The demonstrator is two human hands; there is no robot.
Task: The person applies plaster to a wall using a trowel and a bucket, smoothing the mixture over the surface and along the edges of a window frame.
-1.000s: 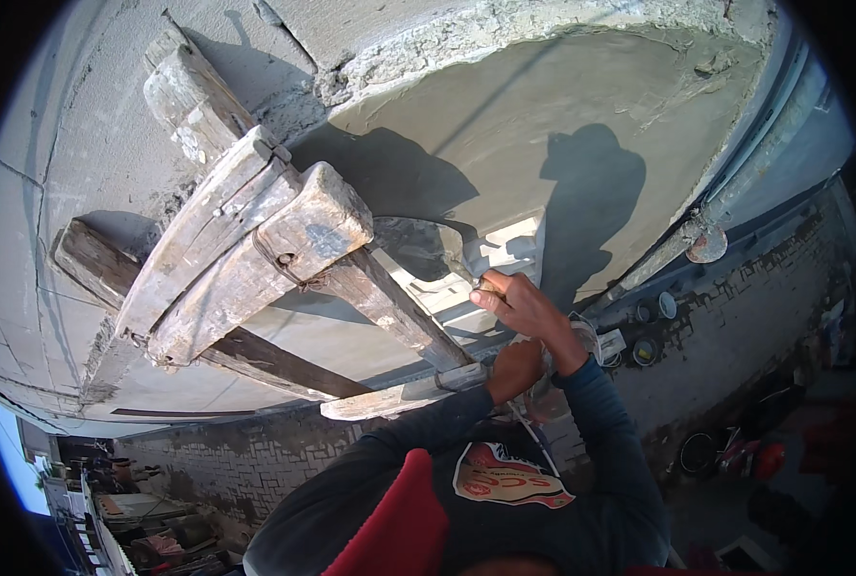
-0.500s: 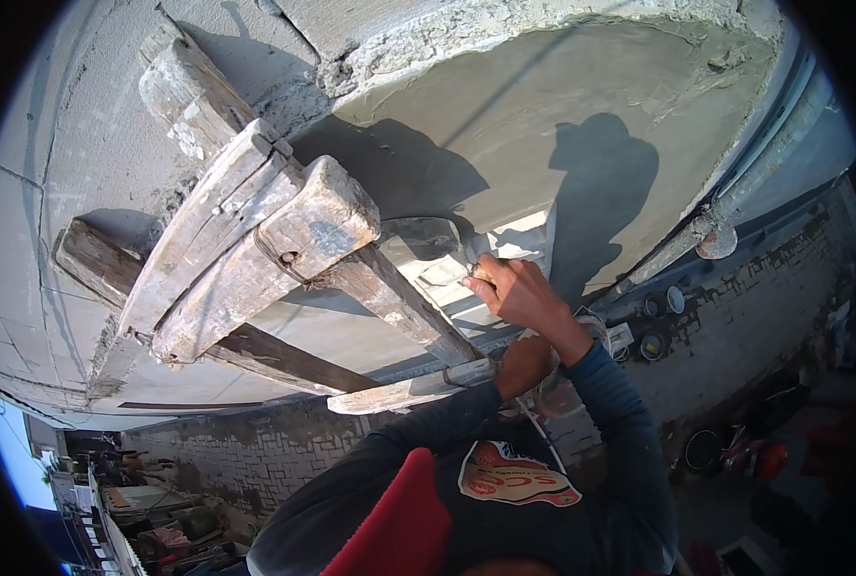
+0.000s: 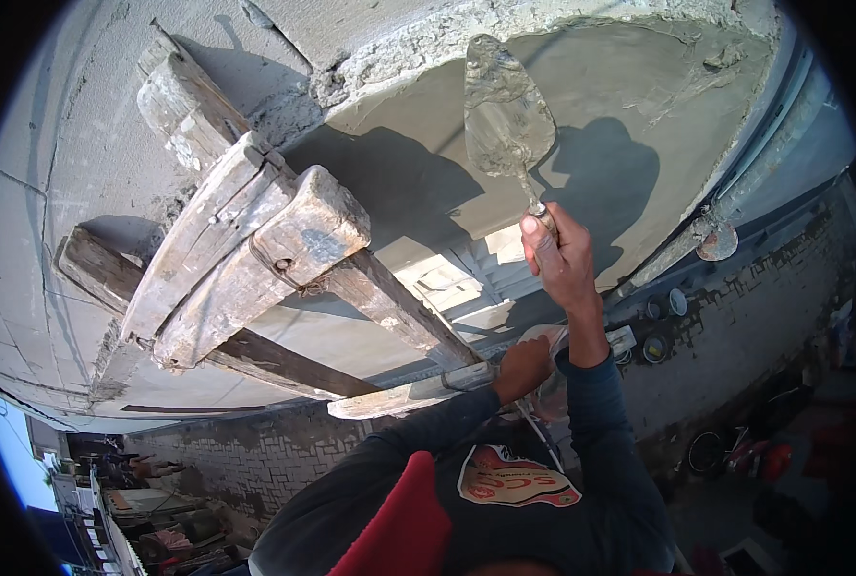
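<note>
My right hand [image 3: 567, 257] is closed around the wooden handle of a pointed trowel [image 3: 506, 110], thumb along the handle. The trowel's blade is smeared with wet grey mortar and points up toward the upper edge of a smooth, fresh plaster patch [image 3: 629, 82]. Whether the blade touches the plaster I cannot tell. Lower down, my left hand [image 3: 526, 365] is beside a pale, rounded container [image 3: 551, 398], partly covered by my right forearm. The left fingers are mostly hidden, so their grip does not show.
A weathered wooden frame [image 3: 265, 254], bound with wire, stands against the wall to the left. Pipes [image 3: 673, 254] run along the plaster's right side. Far below lie a brick-paved ground [image 3: 226, 466], several small buckets [image 3: 654, 348] and a red motorbike [image 3: 769, 459].
My right hand has turned and moved right, swinging the trowel from low beside the wooden frame to upright, high over the plaster. My left hand has stayed about where it was.
</note>
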